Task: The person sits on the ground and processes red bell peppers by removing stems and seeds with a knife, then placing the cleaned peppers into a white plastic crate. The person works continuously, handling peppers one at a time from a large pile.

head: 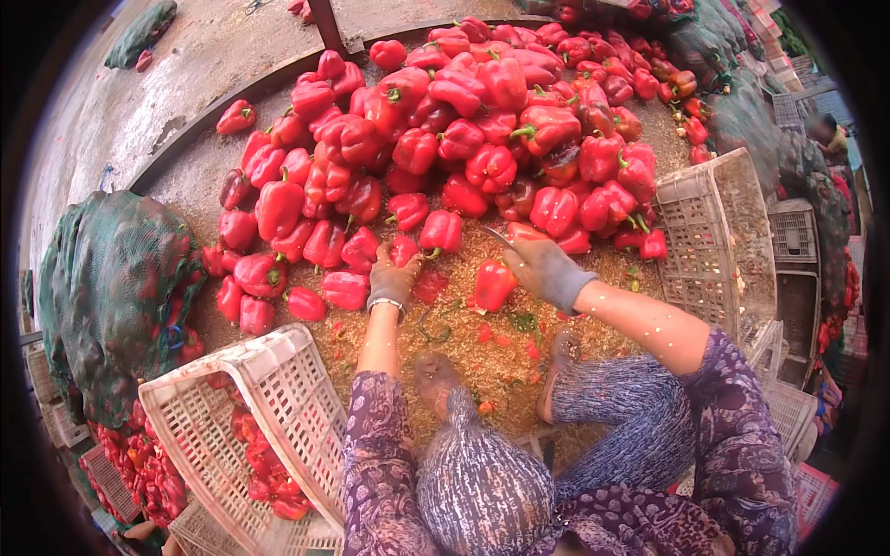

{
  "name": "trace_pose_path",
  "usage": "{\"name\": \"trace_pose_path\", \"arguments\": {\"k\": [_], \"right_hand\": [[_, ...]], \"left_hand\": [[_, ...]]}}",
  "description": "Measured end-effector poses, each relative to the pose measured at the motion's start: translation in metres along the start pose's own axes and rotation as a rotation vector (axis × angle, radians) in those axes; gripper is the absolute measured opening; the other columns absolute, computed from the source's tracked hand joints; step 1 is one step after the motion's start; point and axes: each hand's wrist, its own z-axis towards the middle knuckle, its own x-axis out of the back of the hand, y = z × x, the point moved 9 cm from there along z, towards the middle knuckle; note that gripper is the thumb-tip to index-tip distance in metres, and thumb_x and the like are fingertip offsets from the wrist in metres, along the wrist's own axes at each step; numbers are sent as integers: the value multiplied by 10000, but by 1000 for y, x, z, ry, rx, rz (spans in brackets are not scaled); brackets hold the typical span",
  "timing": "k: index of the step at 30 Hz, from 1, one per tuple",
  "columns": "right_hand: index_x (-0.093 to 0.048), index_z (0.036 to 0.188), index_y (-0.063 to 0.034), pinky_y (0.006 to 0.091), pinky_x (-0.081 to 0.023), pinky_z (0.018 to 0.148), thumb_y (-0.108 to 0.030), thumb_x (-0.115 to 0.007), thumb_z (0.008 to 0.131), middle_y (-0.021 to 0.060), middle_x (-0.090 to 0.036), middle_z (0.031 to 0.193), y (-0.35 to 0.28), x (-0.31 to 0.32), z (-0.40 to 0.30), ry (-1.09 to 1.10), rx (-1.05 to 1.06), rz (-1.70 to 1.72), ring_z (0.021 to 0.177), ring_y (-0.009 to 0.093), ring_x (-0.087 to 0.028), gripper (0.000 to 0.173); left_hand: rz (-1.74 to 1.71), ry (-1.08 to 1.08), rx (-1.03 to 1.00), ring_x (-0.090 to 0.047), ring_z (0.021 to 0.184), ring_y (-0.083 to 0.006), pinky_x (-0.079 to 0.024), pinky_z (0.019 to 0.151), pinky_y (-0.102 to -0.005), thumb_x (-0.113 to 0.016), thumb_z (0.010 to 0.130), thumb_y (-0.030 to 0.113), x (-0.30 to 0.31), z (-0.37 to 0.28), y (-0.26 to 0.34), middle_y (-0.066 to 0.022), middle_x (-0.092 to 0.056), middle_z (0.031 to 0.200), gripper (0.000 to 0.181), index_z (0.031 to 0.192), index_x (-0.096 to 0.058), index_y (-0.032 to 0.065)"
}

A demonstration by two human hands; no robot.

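Note:
My left hand, in a brown work glove, has its fingers around a small red bell pepper at the near edge of a large heap of red bell peppers. In my gloved right hand is a knife with a short, curved blade that points left toward the heap; its handle is hidden in my fist. Just below and left of that hand, a single red pepper lies on the ground. Seeds and red and green scraps cover the ground between my feet.
A white plastic crate holding red pepper pieces leans at my left; another crate stands tilted at my right. Green mesh sacks flank the heap. Beyond it runs a low metal edge. A person is far right.

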Motion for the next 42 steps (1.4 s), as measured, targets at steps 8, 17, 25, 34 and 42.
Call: {"name": "trace_pose_path", "arguments": {"k": [8,17,25,34,42], "right_hand": [[-602,920,21,337,-498,459,-317,-447,1000,98,-593,638,-55,-139,20,-129,-337,631,471,172,-591,381],[-607,905,28,432,-540,653,-214,-516,922,207,-658,750,-71,-195,20,-118,52,39,737,340,-686,260],[-614,952,-36,444,-534,761,-170,-516,888,213,-661,881,-90,-242,-10,-237,-60,-39,850,386,-654,178],[-587,981,-19,459,-524,699,-202,-539,913,182,-670,910,-71,-191,-31,-125,-263,256,817,369,-649,201],[-528,1284,-55,495,-521,827,-525,-734,738,278,-657,1020,-74,-193,28,-325,-102,318,982,420,-645,749]], "left_hand": [[-598,70,-71,-566,1125,-334,-457,972,-415,-680,897,328,-9,-57,-101,-223,-551,1251,636,1378,-423,0],[-4,359,-117,-536,1145,-452,-449,945,-493,-546,970,360,9,-96,-58,-286,-550,1244,521,1337,-455,1],[-173,452,-2,-605,1037,-416,-475,875,-463,-542,981,321,17,-95,-82,-283,-604,1147,471,1317,-471,-2],[-416,343,102,-594,869,-241,-480,788,-363,-470,1022,398,17,-94,-94,-163,-644,975,488,1286,-506,-10],[-445,177,58,-560,1184,-384,-430,1011,-419,-491,975,499,-14,-108,-128,-269,-586,1242,640,1381,-446,6]]}}
